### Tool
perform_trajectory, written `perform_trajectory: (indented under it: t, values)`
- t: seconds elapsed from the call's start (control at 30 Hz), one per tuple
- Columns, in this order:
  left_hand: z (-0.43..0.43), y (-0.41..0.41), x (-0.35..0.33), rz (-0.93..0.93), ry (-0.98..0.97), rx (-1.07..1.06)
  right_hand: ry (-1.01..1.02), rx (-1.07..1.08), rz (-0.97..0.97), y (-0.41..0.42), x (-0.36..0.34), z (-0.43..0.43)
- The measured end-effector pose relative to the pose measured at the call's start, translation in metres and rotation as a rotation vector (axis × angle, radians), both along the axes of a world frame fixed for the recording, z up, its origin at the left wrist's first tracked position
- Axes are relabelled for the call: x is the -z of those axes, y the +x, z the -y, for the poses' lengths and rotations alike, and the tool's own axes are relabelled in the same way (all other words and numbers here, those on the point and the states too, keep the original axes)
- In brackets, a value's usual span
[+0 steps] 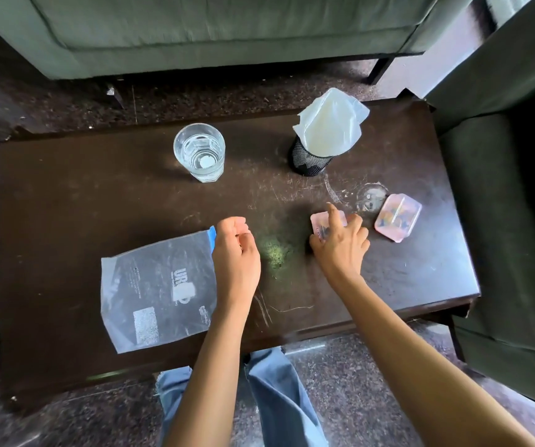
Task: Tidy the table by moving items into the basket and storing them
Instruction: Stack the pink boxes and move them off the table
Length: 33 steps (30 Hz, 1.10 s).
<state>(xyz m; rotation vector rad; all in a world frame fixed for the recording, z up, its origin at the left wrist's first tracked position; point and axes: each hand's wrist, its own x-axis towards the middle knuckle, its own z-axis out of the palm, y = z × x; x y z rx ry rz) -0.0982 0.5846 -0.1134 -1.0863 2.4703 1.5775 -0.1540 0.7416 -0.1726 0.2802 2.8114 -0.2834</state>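
Reaching into the centre right of the frame, the right hand (340,243) sits on top of a pink sealed tub (321,221). Its thumb and curled fingers close around the tub's sides while the index finger lies straight across the lid, a grip that looks meant for lifting it off the dark table (66,195). The left hand (235,250) hovers at lower centre with its fingers curled, right against the blue strip (213,235) of a clear zip bag (159,291) lying flat at lower left. Whether it pinches that corner or only rests beside it cannot be told. A second pink sealed tub (398,217) lies just right of the held one, apart from it. The black mesh basket (304,161), lined with a white plastic bag (330,124) that flares above its rim, stands upright at upper right, near the held tub. Bare tabletop lies between them, so the way up to it looks free. The liner narrows the mouth, so a drop from straight above would probably suit best. A glass of water (200,153) stands at upper centre, well left of that path. The second tub sits toward the table's right edge, where a careless sweep could nudge it off.
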Motion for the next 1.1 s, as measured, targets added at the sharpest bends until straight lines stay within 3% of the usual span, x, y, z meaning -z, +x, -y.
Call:
perform_trajectory:
  t: [0.13,0.33,0.5,0.8,0.97,1.1]
  values:
    - [0.015,-0.001,0.001,0.006,-0.008,-0.012,-0.075,-0.05,0.02,-0.003,-0.005,0.015]
    - [0.061,0.007,-0.008,-0.008,0.004,-0.102,-0.553,-0.048,-0.037,-0.01,-0.029,0.078]
    - [0.113,0.021,-0.014,-0.034,-0.017,-0.203,-0.883,-0.199,0.077,-0.013,-0.064,0.142]
    - [0.24,0.059,-0.031,-0.151,-0.091,-0.551,-1.019,-0.344,0.079,0.0,-0.088,0.272]
    - [0.282,0.087,-0.024,-0.147,-0.06,-0.651,-1.044,-0.421,0.125,0.019,-0.055,0.323]
    - [0.297,0.105,-0.012,-0.113,-0.064,-0.665,-0.926,-0.543,0.095,0.037,-0.021,0.343]
